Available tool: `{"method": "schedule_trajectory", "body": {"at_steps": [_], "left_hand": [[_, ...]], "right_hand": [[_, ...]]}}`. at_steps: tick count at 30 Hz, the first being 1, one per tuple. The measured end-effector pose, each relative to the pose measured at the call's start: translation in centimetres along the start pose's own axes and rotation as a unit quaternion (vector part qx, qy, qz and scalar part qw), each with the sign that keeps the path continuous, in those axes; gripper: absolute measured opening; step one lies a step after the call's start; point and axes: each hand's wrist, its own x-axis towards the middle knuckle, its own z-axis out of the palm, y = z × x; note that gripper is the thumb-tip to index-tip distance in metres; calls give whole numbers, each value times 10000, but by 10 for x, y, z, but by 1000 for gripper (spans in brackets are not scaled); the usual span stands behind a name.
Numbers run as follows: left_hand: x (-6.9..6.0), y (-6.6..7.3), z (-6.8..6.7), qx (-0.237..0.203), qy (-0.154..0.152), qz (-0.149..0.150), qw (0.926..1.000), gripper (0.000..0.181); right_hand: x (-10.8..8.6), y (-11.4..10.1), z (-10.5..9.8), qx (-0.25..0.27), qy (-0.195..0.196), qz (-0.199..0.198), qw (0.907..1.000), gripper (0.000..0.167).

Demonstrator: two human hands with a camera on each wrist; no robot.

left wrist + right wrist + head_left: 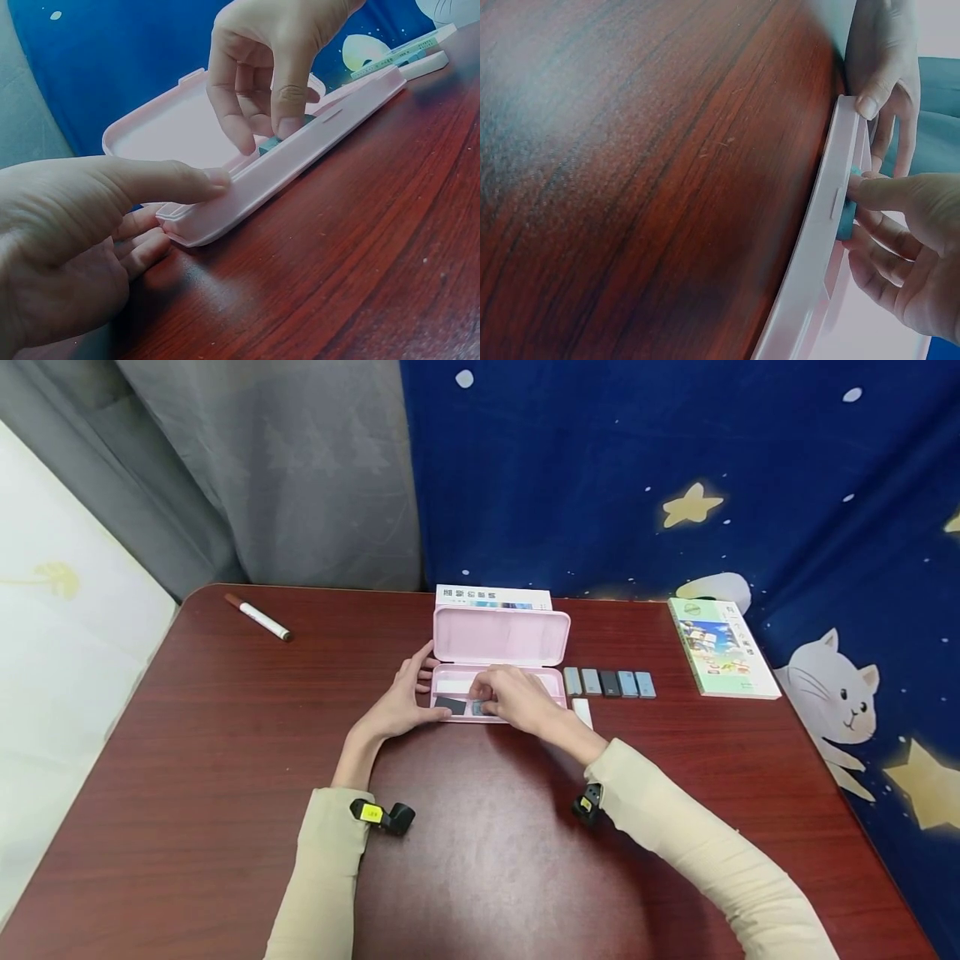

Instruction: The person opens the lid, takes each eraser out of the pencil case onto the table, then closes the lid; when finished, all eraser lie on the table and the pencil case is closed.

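A pink pencil case [501, 637] lies on the table with its lid raised. My left hand [401, 700] holds the case's left end, thumb on the front rim and fingers along the end and rear corner. Inside the tray, my right hand [517, 697] pinches a small blue-grey block [846, 219] between thumb and fingers; much of the block is hidden. A dark grey block [450, 706] lies in the front compartment, left of that hand. Right of the case stand several small grey, black and blue blocks [609, 683] in a row, with a white block [582, 712] nearer me.
Behind the lid is a white printed box or book [491, 596]. A green-edged book [723, 647] lies at the back right. Toward the back left rests a white marker with a brown cap [258, 617]. Curtains hang beyond the table's far edge.
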Motion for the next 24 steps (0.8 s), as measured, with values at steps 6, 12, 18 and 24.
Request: {"method": "schedule_trajectory", "body": {"at_steps": [6, 12, 18, 24], "left_hand": [[-3, 9, -1, -32, -18, -30, 10000, 103], [5, -21, 2, 101, 49, -15, 9999, 108], [7, -31, 2, 114, 81, 48, 9999, 111], [7, -31, 3, 124, 89, 51, 9999, 111]], "right_hand": [[0, -1, -1, -129, -213, 8, 9997, 13], [-1, -2, 0, -43, -195, 44, 9998, 12], [-3, -2, -1, 117, -166, 167, 9997, 13], [-4, 1, -1, 514, -99, 183, 9985, 13]]}}
